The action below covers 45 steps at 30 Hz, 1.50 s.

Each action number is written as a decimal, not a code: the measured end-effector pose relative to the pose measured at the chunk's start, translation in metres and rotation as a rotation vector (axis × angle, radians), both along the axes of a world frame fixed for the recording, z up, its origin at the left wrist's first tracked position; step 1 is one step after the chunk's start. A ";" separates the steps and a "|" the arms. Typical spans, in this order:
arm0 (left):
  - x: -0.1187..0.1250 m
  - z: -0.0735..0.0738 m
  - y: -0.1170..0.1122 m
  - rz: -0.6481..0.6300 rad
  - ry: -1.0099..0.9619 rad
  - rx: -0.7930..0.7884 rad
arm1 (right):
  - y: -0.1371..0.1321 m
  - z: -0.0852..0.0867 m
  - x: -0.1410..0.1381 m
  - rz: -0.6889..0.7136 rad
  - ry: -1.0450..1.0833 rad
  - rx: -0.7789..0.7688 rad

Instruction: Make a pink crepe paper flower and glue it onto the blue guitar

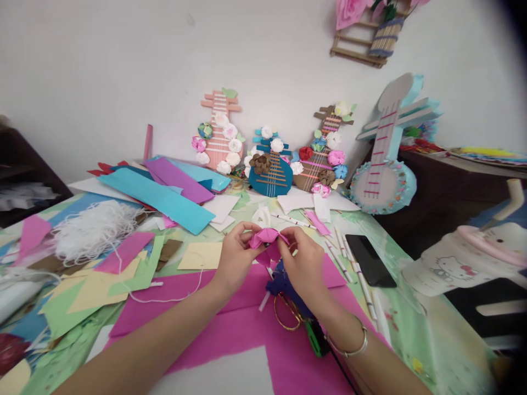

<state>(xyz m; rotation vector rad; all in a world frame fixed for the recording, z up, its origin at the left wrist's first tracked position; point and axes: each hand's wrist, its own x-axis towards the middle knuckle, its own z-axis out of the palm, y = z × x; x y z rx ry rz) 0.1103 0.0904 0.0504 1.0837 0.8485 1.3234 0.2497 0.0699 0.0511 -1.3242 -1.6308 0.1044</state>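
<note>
Between my two hands is a folded pink crepe paper flower (267,239), pinched from both sides above the table. My left hand (236,255) grips its left edge with thumb and fingers. On the opposite edge, my right hand (302,258) has its fingertips closed. Some of the paper is hidden behind the fingers. Below my right hand lies a blue glue gun (282,282), partly covered by the wrist. Gold scissor handles (288,323) and a green-handled tool (315,337) show beside it. Pink crepe paper sheets (230,323) are spread underneath.
A white yarn tangle (96,227) and paper scraps (90,291) cover the left side. Blue paper strips (160,197) lie farther back. Several flower-decorated paper instruments (269,175) lean on the wall. A phone (370,260) and a lidded cup (453,260) are at the right.
</note>
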 end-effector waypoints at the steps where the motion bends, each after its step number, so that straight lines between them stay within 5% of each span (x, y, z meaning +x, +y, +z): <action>1: 0.000 0.000 0.000 0.011 -0.021 -0.016 | 0.001 0.001 0.000 0.021 0.066 -0.046; 8: 0.002 0.004 -0.002 -0.039 -0.136 -0.146 | 0.010 0.004 0.002 0.257 0.575 -0.321; 13: 0.001 0.005 -0.002 -0.094 -0.084 -0.191 | 0.009 0.006 0.002 0.344 0.689 -0.360; 30: -0.003 0.000 0.003 -0.163 0.095 -0.068 | 0.013 0.006 0.009 0.270 0.419 -0.444; 37: -0.003 0.005 0.000 -0.106 0.116 -0.092 | 0.015 0.015 0.017 0.400 0.521 -0.507; 45: -0.002 0.005 -0.001 0.010 0.142 -0.012 | 0.008 0.017 0.014 0.254 0.436 -0.407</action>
